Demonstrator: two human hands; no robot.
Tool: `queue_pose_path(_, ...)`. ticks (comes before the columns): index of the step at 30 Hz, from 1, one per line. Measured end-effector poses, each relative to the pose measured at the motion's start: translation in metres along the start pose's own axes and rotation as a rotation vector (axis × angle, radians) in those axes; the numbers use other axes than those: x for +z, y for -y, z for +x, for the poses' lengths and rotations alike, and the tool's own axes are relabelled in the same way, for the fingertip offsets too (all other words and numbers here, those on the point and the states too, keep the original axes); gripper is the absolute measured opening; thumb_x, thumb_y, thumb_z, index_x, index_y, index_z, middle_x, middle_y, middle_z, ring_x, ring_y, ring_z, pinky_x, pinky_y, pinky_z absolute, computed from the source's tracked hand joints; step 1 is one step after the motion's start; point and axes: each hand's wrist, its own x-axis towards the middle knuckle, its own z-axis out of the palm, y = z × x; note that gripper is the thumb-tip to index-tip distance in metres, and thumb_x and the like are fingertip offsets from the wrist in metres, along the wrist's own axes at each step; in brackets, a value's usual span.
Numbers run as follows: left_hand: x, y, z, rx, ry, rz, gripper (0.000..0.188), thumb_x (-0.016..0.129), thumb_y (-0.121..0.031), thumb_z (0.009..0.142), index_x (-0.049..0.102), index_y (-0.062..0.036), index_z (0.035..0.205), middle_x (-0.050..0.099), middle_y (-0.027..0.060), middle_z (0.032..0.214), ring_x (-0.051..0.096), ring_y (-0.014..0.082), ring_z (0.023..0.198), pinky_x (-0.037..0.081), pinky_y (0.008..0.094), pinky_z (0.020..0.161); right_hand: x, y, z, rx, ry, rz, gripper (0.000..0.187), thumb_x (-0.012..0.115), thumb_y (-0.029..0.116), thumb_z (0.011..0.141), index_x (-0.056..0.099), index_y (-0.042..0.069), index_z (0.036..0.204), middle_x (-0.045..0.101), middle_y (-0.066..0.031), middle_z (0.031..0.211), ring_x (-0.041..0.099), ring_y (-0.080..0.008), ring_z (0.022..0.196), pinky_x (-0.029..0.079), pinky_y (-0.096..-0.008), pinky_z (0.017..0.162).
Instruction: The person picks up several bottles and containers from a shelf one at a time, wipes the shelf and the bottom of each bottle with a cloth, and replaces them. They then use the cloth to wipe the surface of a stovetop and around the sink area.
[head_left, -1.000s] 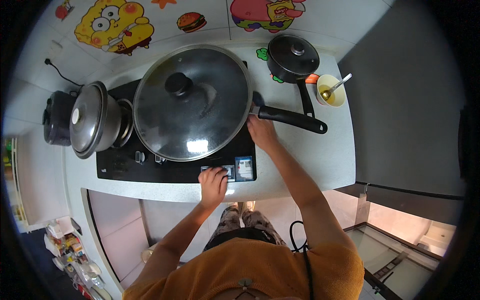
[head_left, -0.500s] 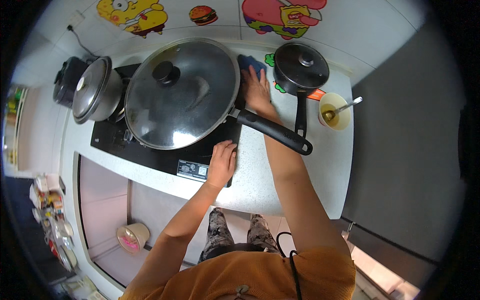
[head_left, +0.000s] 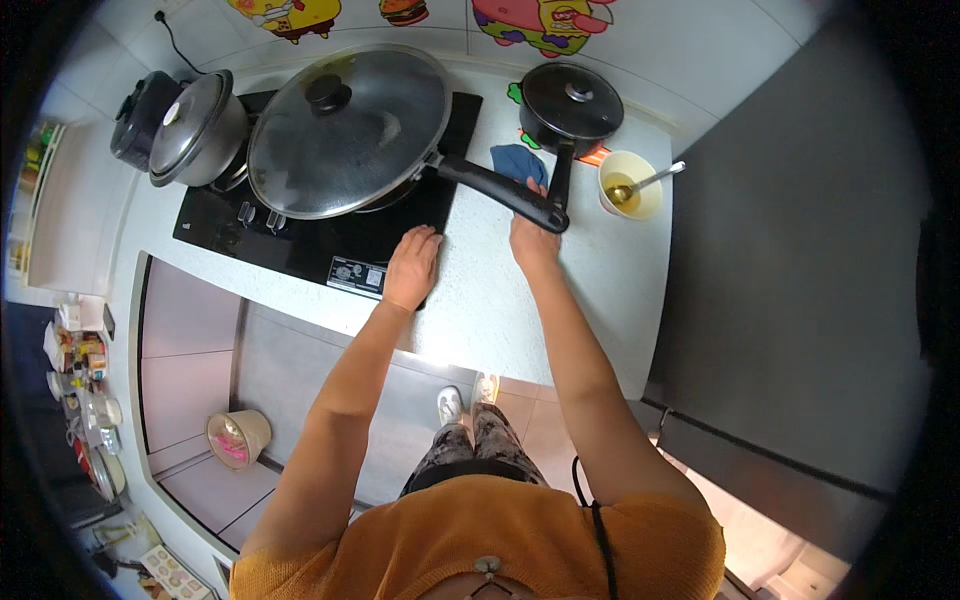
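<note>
My right hand [head_left: 533,240] lies on the white counter beneath the pan's handle, which covers part of it. Its fingertips press on the near edge of a dark blue cloth [head_left: 516,162], between the hob and the small pot. My left hand [head_left: 412,266] rests flat at the right front corner of the black hob [head_left: 230,232], fingers stretched and holding nothing. A large frying pan [head_left: 502,192] stands on the hob, its long black handle jutting right over the counter. A glass lid [head_left: 375,150] with a black knob covers the pan.
A small black lidded pot [head_left: 570,108] stands at the back right, handle toward me. Right of it is a pale bowl [head_left: 645,205] with yellowish liquid and a spoon [head_left: 655,178]. A steel pot [head_left: 212,140] sits left, beside a dark appliance [head_left: 142,120]. A grey cabinet-like surface [head_left: 780,240] borders the right.
My right hand has drawn the cloth nearer along the counter, from the hob's back right corner to beside the small pot. My left hand stays at the hob's edge. The view has shifted.
</note>
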Motion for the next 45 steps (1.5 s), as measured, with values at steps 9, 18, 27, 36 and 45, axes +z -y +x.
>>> queue_pose_path(9,0.002,0.003,-0.003,0.008,-0.081,-0.050,0.021,0.055,0.002,0.077,0.058,-0.0002,0.098,0.056,0.0142,0.104,0.052,0.0305,0.101,0.044,0.0360,0.088,-0.118,-0.044,-0.095,0.053,0.278,-0.310,0.035,0.047,0.007,0.081,0.051,-0.001,0.115,0.047,-0.0146,0.129,0.039,-0.0279,0.124,0.025,-0.0446,0.105)
queue_pose_path(18,0.000,-0.003,-0.016,-0.025,-0.089,-0.069,0.019,0.055,-0.003,0.079,0.058,0.0007,0.097,0.057,0.0151,0.105,0.052,0.0306,0.105,0.043,0.0376,0.090,-0.158,-0.070,-0.141,0.204,0.341,-0.245,0.044,0.054,0.012,0.082,0.044,-0.008,0.119,0.040,-0.0307,0.127,0.036,-0.0447,0.120,0.029,-0.0464,0.102)
queue_pose_path(27,-0.008,-0.014,-0.032,-0.129,-0.165,-0.125,0.025,0.055,0.003,0.075,0.058,-0.0020,0.100,0.056,0.0135,0.106,0.050,0.0315,0.105,0.040,0.0387,0.092,-0.050,0.046,-0.094,-0.200,0.215,-0.188,0.045,0.054,0.015,0.080,0.048,-0.011,0.116,0.044,-0.0305,0.124,0.038,-0.0426,0.121,0.029,-0.0465,0.103)
queue_pose_path(36,-0.012,-0.069,-0.071,0.048,-0.050,-0.317,0.026,0.054,0.004,0.074,0.058,-0.0021,0.099,0.055,0.0137,0.103,0.051,0.0320,0.102,0.039,0.0418,0.090,-0.140,0.035,-0.210,-0.234,0.563,-0.094,0.038,0.048,0.007,0.080,0.052,-0.002,0.117,0.048,-0.0172,0.127,0.038,-0.0258,0.126,0.025,-0.0465,0.106)
queue_pose_path(45,0.019,-0.120,-0.032,0.203,0.079,-0.311,0.024,0.056,-0.003,0.079,0.057,-0.0040,0.103,0.052,0.0119,0.108,0.047,0.0289,0.110,0.033,0.0472,0.099,-0.188,-0.074,-0.183,0.172,0.193,-0.281,0.041,0.052,0.000,0.073,0.051,-0.008,0.113,0.047,-0.0222,0.125,0.037,-0.0326,0.125,0.025,-0.0457,0.106)
